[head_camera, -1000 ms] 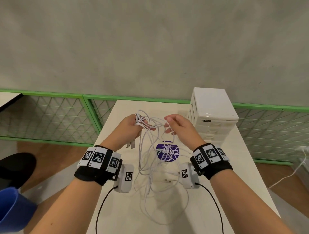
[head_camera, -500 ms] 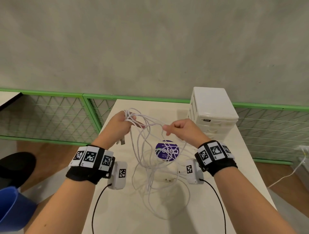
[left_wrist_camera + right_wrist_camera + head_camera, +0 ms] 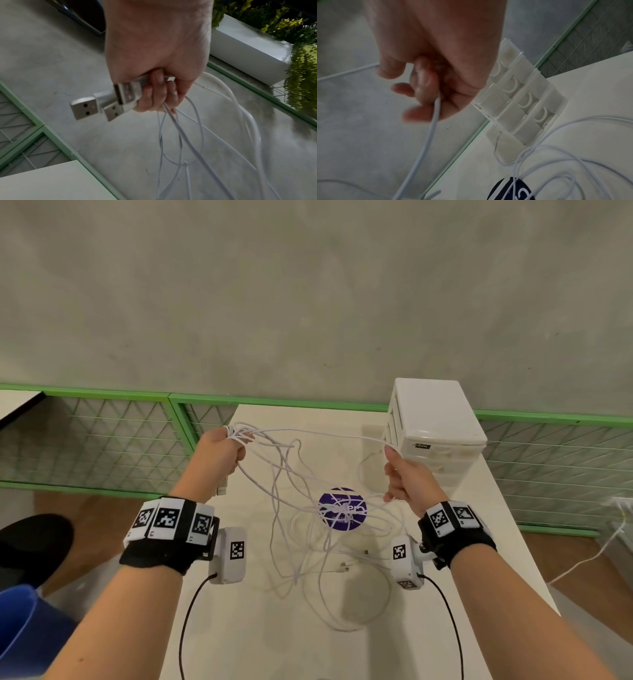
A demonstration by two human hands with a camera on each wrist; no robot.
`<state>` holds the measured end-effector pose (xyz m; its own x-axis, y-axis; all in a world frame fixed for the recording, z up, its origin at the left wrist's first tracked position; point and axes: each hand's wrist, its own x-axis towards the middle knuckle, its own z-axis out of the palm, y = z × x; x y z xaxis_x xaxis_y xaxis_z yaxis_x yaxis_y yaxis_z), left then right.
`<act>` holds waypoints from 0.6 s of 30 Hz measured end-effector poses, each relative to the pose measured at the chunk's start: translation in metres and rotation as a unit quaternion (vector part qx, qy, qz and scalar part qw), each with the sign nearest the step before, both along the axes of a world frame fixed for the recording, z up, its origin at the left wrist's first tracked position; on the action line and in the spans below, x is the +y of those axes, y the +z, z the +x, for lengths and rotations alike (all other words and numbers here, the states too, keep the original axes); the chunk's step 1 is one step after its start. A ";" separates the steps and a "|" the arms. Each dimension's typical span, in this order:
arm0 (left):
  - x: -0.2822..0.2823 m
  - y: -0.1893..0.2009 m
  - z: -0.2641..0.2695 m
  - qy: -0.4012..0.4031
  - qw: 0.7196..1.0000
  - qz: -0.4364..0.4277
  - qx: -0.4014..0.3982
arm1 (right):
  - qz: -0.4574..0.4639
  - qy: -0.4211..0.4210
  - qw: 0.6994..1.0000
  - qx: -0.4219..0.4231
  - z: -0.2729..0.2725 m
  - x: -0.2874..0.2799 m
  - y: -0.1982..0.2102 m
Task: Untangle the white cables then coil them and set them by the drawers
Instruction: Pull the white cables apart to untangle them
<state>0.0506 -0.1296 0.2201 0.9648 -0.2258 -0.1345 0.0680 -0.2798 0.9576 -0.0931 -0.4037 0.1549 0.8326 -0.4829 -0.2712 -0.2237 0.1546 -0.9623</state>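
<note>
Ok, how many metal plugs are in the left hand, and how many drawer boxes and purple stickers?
USB plugs in the left hand: 3
Drawer box: 1
Purple sticker: 1
White cables: too tangled to count
Total: 5

You are at a plain work desk [image 3: 342,645], office or lab: bare concrete wall [image 3: 308,285] at 12 o'clock, green wire-mesh partitions [image 3: 102,440] from 9 to 3, small white plastic drawers [image 3: 442,419] at 1, planters [image 3: 254,51] with trailing greenery in the left wrist view.
</note>
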 end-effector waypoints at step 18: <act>-0.009 0.009 -0.026 -0.016 0.991 0.076 -0.107 | -0.503 0.208 0.718 0.434 0.002 0.000 -0.029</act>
<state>0.0246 -0.1389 0.2293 0.9677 -0.2492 0.0378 -0.1434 -0.4208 0.8957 -0.0912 -0.4036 0.1256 0.6896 -0.5568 -0.4630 -0.6323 -0.7746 -0.0103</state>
